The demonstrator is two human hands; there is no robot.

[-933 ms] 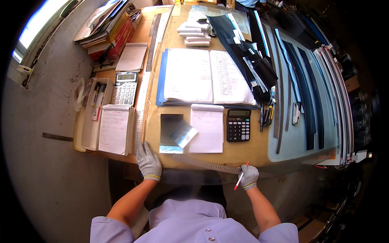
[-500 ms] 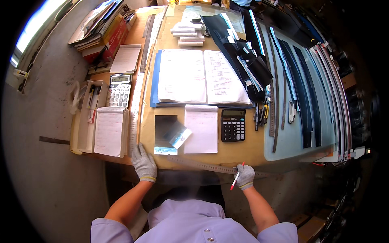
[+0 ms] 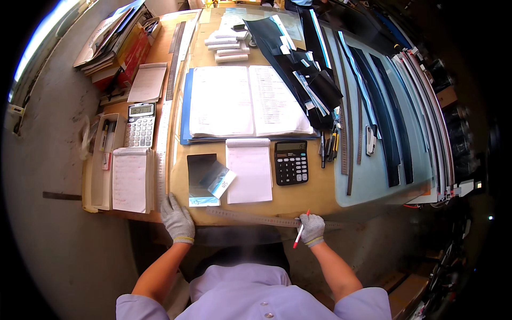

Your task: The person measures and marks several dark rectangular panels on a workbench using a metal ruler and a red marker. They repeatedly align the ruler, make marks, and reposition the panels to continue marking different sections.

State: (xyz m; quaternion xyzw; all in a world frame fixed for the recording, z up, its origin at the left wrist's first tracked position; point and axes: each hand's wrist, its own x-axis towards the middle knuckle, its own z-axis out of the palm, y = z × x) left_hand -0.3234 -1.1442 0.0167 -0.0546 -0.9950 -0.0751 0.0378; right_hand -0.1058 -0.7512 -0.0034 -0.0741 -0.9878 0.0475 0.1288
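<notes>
My left hand (image 3: 177,220), in a grey knit glove, lies flat on the table's near edge with fingers stretched out. My right hand (image 3: 312,230), gloved alike, is closed around a red-and-white pen (image 3: 300,233), held slanting. A steel ruler (image 3: 250,216) lies along the front edge and passes at my right hand, reaching out on both sides of it; whether the fingers also grip it is hidden. Between the hands are a dark sheet (image 3: 201,176) with a pale blue lower strip, a small clear-and-blue piece (image 3: 220,181) overlapping it, and a notepad (image 3: 248,173).
A black calculator (image 3: 291,163) sits right of the notepad, below an open binder (image 3: 221,101). To the left are a grey calculator (image 3: 140,125), another notepad (image 3: 132,181) and a tray (image 3: 97,186). Dark strips (image 3: 381,106) and a stapler (image 3: 370,140) lie on the right-hand glass.
The whole view has shifted, so table and things stand slightly further left in the picture. My hands, the pen and the ruler keep nearly the same places relative to the table.
</notes>
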